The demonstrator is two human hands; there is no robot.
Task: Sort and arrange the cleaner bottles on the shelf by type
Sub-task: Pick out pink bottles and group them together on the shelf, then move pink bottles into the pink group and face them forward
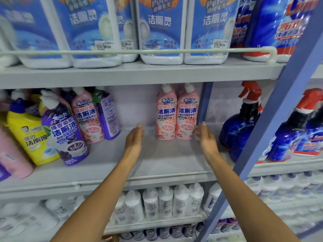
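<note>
The middle shelf (pixel 157 159) held toilet-cleaner bottles whose printed sleeves hid their contents. Two pink bottles stood upright at its back, the left pink bottle (pixel 166 112) and the right pink bottle (pixel 186 113) touching side by side, labels facing forward, white caps on. This pair serves as the landmark.

The left hand (pixel 134 139) was left of the pair and a little in front, fingers straight and together, palm turned toward the bottles, clearly apart from the left pink bottle. The right hand (pixel 205 137) was right of the pair, fingers straight, palm turned inward. Its fingertips were just beside the right pink bottle's lower body; whether they touched it cannot be told. Neither hand held anything.

Farther left of the pair, past a bare stretch of shelf, stood a mixed cluster: a third pink bottle (pixel 87 117), a purple bottle (pixel 108 117) turned back-side out, a leaning purple grape bottle (pixel 65 131) and a yellow bottle (pixel 28 137). Just right of the pair rose a blue post (pixel 204 103), and beyond it blue spray bottles (pixel 242 124) with red triggers. Above the pair, the upper shelf carried large white bottles (pixel 160 32) with blue labels behind a rail. Below the pair, a lower shelf held rows of small white bottles (pixel 166 201).
</note>
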